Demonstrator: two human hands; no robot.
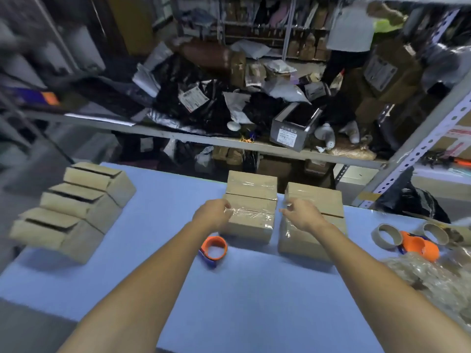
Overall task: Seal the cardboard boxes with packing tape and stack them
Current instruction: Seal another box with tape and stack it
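Observation:
Four taped cardboard boxes stand in two pairs mid-table. My left hand (213, 214) has its fingers curled over the top left edge of the near left box (251, 221), whose lid carries clear tape. Behind that box is a second taped box (252, 184). My right hand (299, 215) hovers over the gap between the pairs, above the near right box (302, 242), with fingers loosely curled and nothing in them. The far right box (317, 200) lies behind it. An orange tape dispenser (214, 248) lies on the blue table (153, 250) under my left wrist.
Three boxes with unsealed lids (74, 208) sit in a row at the table's left. At the right lie empty tape cores (386, 235), a second orange dispenser (418, 247) and bubble wrap (433, 281). A cluttered metal shelf (229, 141) runs behind the table.

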